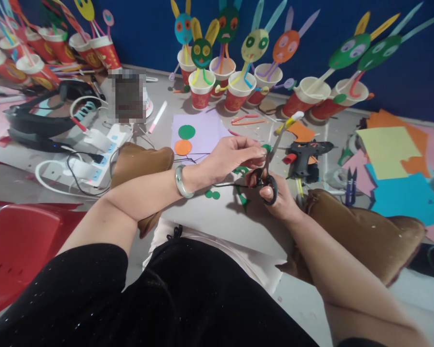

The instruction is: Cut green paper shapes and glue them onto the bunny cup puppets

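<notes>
My right hand (278, 195) grips black-handled scissors (269, 180), fingers through the loops and blades pointing up and away. Close to the blades, my left hand (238, 156) pinches a small green paper piece (266, 148) between its fingertips. Green paper scraps (242, 196) lie on the table below my hands, with two small green circles (212, 194) to their left. A larger green circle (186, 131) and an orange circle (183, 147) rest on lilac paper (202, 120) beyond my left wrist.
Decorated paper cups (240, 91) line the blue wall. A black glue gun (305, 156) lies right of the scissors, near coloured sheets (405, 193). Brown cushions (358, 231) flank the work area. A power strip (106, 154) with cables sits left; a red chair (25, 241) stands lower left.
</notes>
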`<act>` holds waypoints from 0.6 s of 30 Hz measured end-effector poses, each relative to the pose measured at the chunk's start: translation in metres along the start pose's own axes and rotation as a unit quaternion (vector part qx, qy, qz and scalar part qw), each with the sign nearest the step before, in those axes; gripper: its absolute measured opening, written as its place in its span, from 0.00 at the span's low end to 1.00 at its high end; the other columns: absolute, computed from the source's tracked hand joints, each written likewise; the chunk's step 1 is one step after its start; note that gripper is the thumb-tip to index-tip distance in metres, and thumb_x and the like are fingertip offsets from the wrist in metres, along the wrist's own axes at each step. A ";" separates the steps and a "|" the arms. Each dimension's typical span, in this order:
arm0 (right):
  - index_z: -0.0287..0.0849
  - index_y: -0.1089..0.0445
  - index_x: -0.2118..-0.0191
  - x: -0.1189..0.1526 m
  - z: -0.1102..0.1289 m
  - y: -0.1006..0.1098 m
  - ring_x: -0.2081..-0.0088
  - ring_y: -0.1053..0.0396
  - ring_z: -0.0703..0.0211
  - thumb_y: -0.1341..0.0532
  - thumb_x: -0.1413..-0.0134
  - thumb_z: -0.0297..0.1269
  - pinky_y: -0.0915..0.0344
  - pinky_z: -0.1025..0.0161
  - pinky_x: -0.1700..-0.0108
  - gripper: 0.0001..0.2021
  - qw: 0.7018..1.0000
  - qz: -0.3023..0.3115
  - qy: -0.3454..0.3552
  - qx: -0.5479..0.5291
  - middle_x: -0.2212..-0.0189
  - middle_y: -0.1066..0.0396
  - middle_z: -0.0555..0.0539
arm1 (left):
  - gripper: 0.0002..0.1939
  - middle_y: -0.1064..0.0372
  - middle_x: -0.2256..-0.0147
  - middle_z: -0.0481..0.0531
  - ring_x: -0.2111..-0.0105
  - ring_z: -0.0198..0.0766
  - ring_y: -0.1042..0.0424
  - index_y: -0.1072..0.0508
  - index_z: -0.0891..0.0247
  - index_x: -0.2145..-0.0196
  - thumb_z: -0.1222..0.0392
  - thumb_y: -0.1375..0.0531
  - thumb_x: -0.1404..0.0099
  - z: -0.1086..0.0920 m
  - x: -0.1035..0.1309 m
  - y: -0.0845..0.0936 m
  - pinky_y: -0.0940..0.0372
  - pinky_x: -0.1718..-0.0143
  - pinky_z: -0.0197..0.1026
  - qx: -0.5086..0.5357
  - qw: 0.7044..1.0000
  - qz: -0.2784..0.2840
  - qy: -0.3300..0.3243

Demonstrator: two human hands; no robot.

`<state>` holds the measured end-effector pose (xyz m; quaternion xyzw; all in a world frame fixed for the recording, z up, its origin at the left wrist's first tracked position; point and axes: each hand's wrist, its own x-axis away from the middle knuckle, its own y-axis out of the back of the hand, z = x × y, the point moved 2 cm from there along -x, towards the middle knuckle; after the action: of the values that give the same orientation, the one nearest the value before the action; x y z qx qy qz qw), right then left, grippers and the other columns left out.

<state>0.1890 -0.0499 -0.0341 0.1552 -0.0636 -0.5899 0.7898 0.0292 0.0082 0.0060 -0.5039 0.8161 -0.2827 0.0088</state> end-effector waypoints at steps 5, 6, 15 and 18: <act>0.48 0.34 0.72 0.000 -0.003 -0.001 0.73 0.40 0.55 0.39 0.55 0.84 0.40 0.56 0.67 0.38 1.000 -0.001 -0.008 -0.013 0.77 0.35 0.49 | 0.12 0.27 0.77 0.43 0.74 0.24 0.27 0.28 0.68 0.73 0.70 0.31 0.34 0.000 0.000 0.000 0.30 0.63 0.33 -0.010 1.000 0.005 -0.007; 0.48 0.34 0.72 0.000 -0.003 -0.001 0.73 0.40 0.55 0.39 0.55 0.84 0.39 0.56 0.67 0.38 1.000 -0.003 -0.010 -0.014 0.77 0.35 0.49 | 0.12 0.27 0.77 0.44 0.74 0.24 0.27 0.27 0.68 0.73 0.71 0.31 0.33 0.000 0.000 0.000 0.30 0.63 0.33 -0.008 1.000 0.002 -0.007; 0.48 0.34 0.73 0.000 -0.002 0.001 0.73 0.39 0.55 0.38 0.53 0.82 0.39 0.56 0.67 0.36 1.000 0.000 -0.002 -0.011 0.77 0.35 0.48 | 0.12 0.26 0.76 0.44 0.72 0.25 0.26 0.27 0.68 0.72 0.67 0.29 0.34 0.003 -0.002 0.003 0.29 0.61 0.34 -0.026 0.999 0.006 -0.020; 0.47 0.35 0.74 0.000 -0.001 0.002 0.73 0.40 0.56 0.39 0.54 0.83 0.39 0.56 0.68 0.37 1.000 0.003 -0.008 -0.006 0.78 0.36 0.49 | 0.14 0.25 0.74 0.45 0.71 0.27 0.25 0.27 0.67 0.70 0.61 0.26 0.37 0.006 -0.005 0.006 0.28 0.59 0.36 -0.048 0.998 0.020 -0.039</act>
<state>0.1909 -0.0493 -0.0344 0.1455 -0.0662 -0.5894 0.7918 0.0286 0.0119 -0.0035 -0.4980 0.8376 -0.2236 0.0220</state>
